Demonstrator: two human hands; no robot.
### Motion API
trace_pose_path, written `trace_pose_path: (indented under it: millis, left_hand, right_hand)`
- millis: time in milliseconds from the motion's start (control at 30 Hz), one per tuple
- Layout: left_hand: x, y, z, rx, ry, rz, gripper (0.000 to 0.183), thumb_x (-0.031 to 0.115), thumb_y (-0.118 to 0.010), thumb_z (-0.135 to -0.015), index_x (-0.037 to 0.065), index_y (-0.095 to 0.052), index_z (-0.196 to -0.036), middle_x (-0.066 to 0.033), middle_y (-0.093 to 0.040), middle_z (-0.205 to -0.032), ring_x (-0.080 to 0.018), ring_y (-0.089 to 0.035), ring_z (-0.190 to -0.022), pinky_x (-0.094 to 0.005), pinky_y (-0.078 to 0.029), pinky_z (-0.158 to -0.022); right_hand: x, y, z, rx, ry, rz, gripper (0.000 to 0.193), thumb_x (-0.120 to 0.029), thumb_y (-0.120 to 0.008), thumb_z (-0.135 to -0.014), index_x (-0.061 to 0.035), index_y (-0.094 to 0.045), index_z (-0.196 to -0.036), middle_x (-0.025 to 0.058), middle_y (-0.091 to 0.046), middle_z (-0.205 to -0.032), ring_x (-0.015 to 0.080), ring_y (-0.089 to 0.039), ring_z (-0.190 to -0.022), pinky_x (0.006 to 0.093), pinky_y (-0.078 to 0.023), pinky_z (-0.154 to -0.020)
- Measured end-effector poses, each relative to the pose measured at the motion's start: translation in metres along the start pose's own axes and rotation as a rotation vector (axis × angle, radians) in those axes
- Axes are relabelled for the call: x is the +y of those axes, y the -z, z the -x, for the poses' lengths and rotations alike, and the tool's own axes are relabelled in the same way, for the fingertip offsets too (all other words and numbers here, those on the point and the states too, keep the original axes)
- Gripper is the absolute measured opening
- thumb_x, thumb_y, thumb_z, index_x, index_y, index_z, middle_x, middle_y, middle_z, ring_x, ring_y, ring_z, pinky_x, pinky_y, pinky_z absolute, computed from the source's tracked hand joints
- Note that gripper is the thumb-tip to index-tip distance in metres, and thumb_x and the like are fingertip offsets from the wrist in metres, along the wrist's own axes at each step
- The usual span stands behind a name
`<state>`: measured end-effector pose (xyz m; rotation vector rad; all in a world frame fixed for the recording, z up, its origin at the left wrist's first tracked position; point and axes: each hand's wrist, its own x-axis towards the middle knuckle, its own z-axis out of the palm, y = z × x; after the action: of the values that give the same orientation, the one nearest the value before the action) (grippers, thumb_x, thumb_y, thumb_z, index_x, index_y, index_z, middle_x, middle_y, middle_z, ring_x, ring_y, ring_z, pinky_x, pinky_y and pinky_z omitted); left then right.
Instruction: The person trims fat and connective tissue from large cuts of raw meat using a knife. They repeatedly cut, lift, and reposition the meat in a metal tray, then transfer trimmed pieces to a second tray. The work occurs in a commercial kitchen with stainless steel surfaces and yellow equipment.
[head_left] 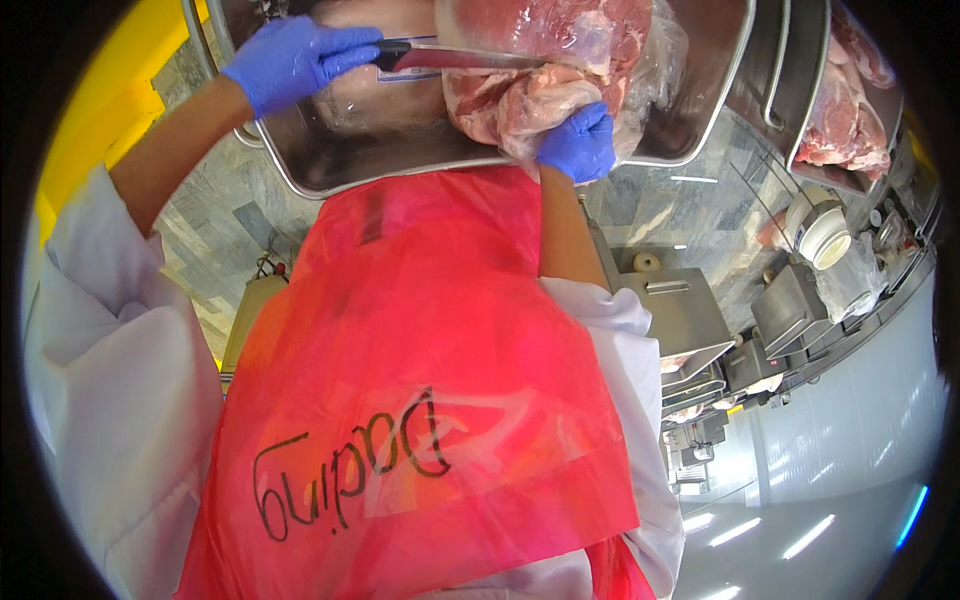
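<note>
My left hand (300, 62), in a blue glove, is closed round the dark handle of a knife (395, 56). The long blade points right and lies against a large piece of raw meat (545, 28). Its tip end reaches the fold between red flesh and a pale fatty flap (550, 98). My right hand (578, 143), also gloved in blue, grips that flap at its near right side, fingers curled into it. Clear plastic film (655, 65) bunches along the meat's right side. Beneath is a deep metal tub (400, 178). Part of the meat lies beyond the top edge of view.
A wrapped pale package (365, 110) lies at the tub's left. Right of it, another metal tub (775, 60) holds more raw meat (845, 125). A white bucket (825, 238) and a grey metal cabinet (680, 315) stand further right. Something yellow (110, 100) runs along the left.
</note>
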<state>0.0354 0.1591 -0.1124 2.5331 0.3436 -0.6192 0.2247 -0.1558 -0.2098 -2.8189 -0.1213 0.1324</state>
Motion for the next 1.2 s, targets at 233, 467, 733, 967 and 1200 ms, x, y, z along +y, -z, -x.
trace_pose_path:
  millis: [233, 467, 733, 967, 1200]
  left_hand:
    - [-0.059, -0.030, -0.027, 0.000, -0.080, 0.050, 0.031, 0.041, -0.058, -0.096, 0.021, -0.070, -0.117, -0.0165, -0.070, -0.086, -0.0379, -0.067, -0.077, -0.0457, -0.053, -0.070]
    - [-0.072, -0.028, -0.049, -0.160, -0.032, 0.112, 0.040, 0.045, -0.050, -0.101, 0.019, -0.067, -0.126, -0.0176, -0.070, -0.106, -0.0391, -0.065, -0.094, -0.0466, -0.052, -0.083]
    - [-0.104, -0.043, -0.071, -0.023, -0.203, 0.151, 0.040, 0.040, -0.050, -0.102, 0.015, -0.064, -0.130, -0.0151, -0.069, -0.118, -0.0365, -0.065, -0.104, -0.0426, -0.052, -0.092]
    - [-0.110, -0.050, -0.076, -0.009, -0.131, 0.115, 0.040, 0.040, -0.050, -0.102, 0.014, -0.065, -0.129, -0.0127, -0.068, -0.121, -0.0350, -0.066, -0.105, -0.0428, -0.052, -0.092]
    - [-0.041, 0.012, -0.038, 0.178, 0.127, -0.061, 0.048, 0.055, -0.050, -0.097, 0.015, -0.071, -0.116, -0.0136, -0.071, -0.107, -0.0353, -0.068, -0.096, -0.0430, -0.053, -0.086]
  right_hand:
    - [-0.008, -0.010, 0.001, 0.029, 0.071, 0.097, 0.051, -0.043, -0.045, -0.099, -0.0066, -0.063, -0.068, 0.0215, -0.064, -0.068, 0.0438, -0.061, -0.060, 0.0542, -0.045, -0.056]
    - [0.003, -0.011, -0.001, -0.004, 0.112, 0.146, 0.047, -0.044, -0.045, -0.100, -0.0098, -0.071, -0.080, 0.0211, -0.067, -0.075, 0.0443, -0.062, -0.064, 0.0524, -0.048, -0.059]
    - [-0.003, -0.012, -0.001, -0.006, 0.142, 0.156, 0.046, -0.039, -0.044, -0.099, -0.0090, -0.065, -0.071, 0.0193, -0.066, -0.071, 0.0407, -0.063, -0.063, 0.0522, -0.047, -0.059]
    - [0.003, -0.023, -0.004, 0.022, 0.197, 0.268, 0.043, -0.037, -0.047, -0.097, -0.0100, -0.066, -0.068, 0.0176, -0.067, -0.071, 0.0393, -0.064, -0.063, 0.0519, -0.047, -0.058]
    - [-0.025, -0.007, -0.019, 0.061, 0.210, 0.114, 0.048, -0.044, -0.050, -0.096, -0.0078, -0.067, -0.071, 0.0204, -0.065, -0.069, 0.0430, -0.061, -0.061, 0.0520, -0.047, -0.058]
